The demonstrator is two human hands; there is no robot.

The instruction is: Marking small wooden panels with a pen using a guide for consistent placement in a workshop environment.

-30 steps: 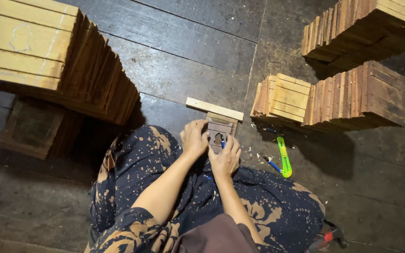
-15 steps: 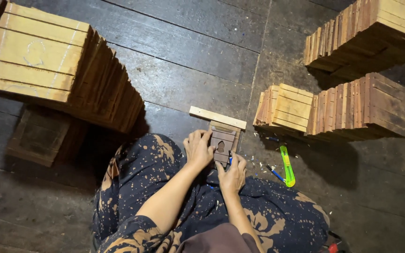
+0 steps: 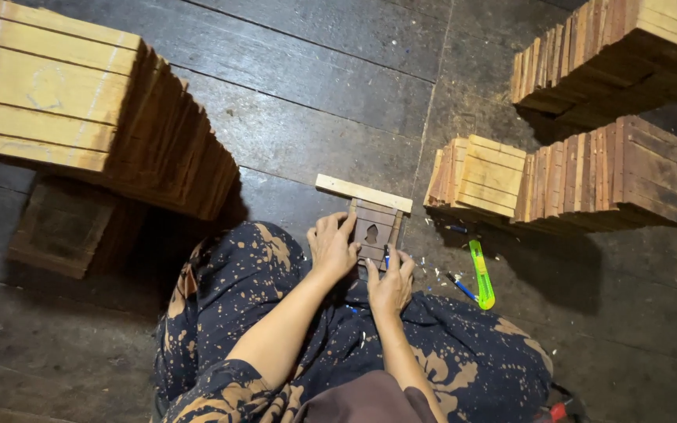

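Note:
A small slatted wooden panel (image 3: 372,229) with a dark cut-out shape lies on the floor between my knees. Its far end butts against a pale wooden strip (image 3: 363,193). My left hand (image 3: 332,247) presses on the panel's left side. My right hand (image 3: 390,283) sits at the panel's near edge and grips a small blue-handled tool (image 3: 386,255) whose tip touches the wood.
A tall stack of wooden panels (image 3: 88,110) stands at the left, over a dark wooden box (image 3: 60,231). More panel stacks (image 3: 589,168) stand at the right and the far right (image 3: 613,55). A green utility knife (image 3: 480,274) and a blue pen (image 3: 459,286) lie on the plank floor.
The view has shifted slightly. My right hand has slid toward me along the panel with the tool, while my left hand stays on the panel's left side.

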